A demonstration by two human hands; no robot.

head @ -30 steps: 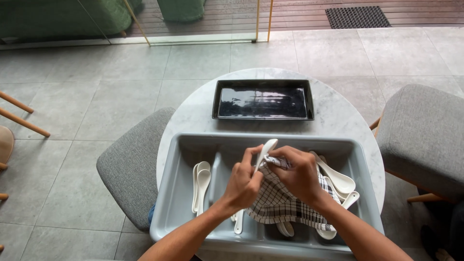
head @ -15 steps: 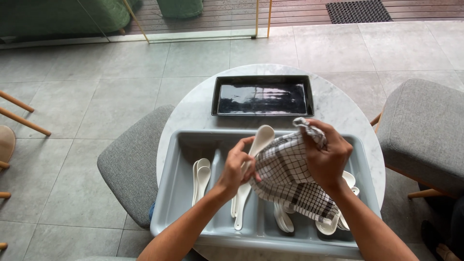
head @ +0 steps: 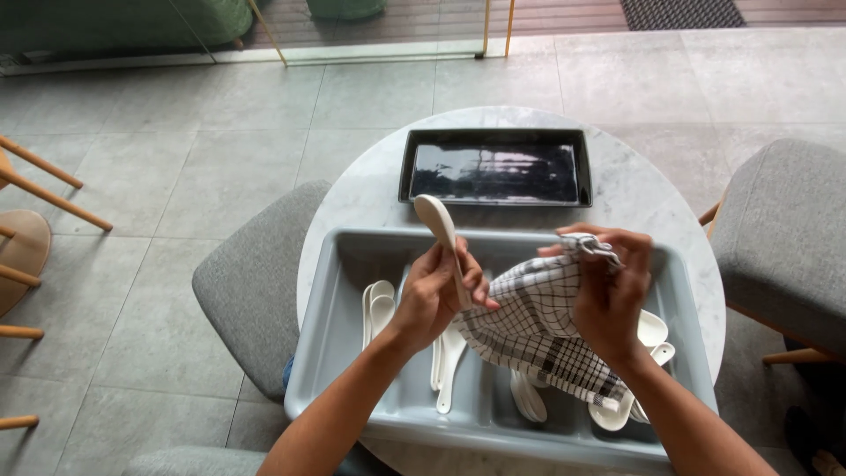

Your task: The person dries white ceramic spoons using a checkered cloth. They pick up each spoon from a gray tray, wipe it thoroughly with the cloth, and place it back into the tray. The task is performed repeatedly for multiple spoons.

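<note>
My left hand (head: 434, 295) grips a white ceramic soup spoon (head: 438, 227) by its handle, bowl end raised toward the far side of the table. My right hand (head: 606, 289) holds a bunched black-and-white checked cloth (head: 530, 330), which drapes down between both hands and touches the spoon's handle. Both hands hover over a grey plastic tub (head: 339, 304) with compartments. Several more white spoons lie in it: two at the left (head: 378, 308), some in the middle (head: 445, 366) and some under the cloth at the right (head: 652, 335).
A shiny black rectangular tray (head: 495, 167) sits on the far part of the round white marble table (head: 366, 189). Grey upholstered stools stand at the left (head: 256, 282) and right (head: 780, 238). Wooden chair legs (head: 35, 176) show at the far left on the tiled floor.
My right hand drew the cloth off the spoon and to the right. The left hand lifted the spoon, so its bowl now stands bare above the tub's far rim.
</note>
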